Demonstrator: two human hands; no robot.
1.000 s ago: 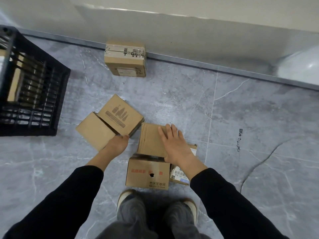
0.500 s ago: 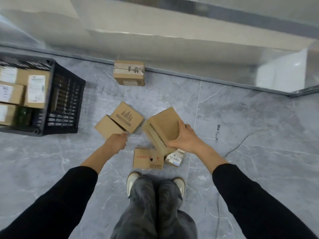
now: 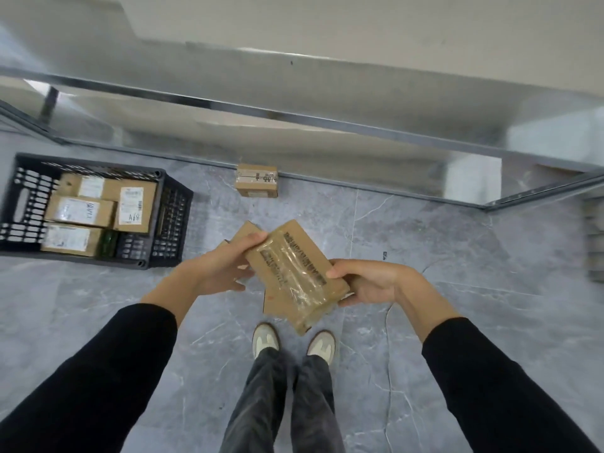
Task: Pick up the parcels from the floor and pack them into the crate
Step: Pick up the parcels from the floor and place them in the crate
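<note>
Above the grey floor (image 3: 441, 266), just ahead of the person's shoes (image 3: 266, 336), both hands are holding one cardboard parcel (image 3: 312, 253) in the air, tilted, its long side running from upper left to lower right. The left hand (image 3: 215, 273) is curling its thumb over the parcel's upper end with its fingers underneath, and the right hand (image 3: 369, 282) is pinching the lower right edge, thumb on top, so both are clamped on the same parcel. The black crate (image 3: 170, 220) is sitting on the floor well off to the left, carrying several labelled parcels (image 3: 81, 210) that are covering most of its visible bottom. The main risk, as I am judging it, is coming from the tape (image 3: 300, 282): the glossy, wrinkled film is looking slippery, and a grip at the edges alone could be letting the parcel slide out on the way across. A drop would be landing on the boxes (image 3: 242, 233) lying partly hidden beneath it. Free room in the crate is looking tight, mostly near its right wall, so a careless placement could be leaving the parcel propped on a neighbour. One more box (image 3: 257, 179) is waiting against the wall (image 3: 327, 152) and could be getting overlooked.
</note>
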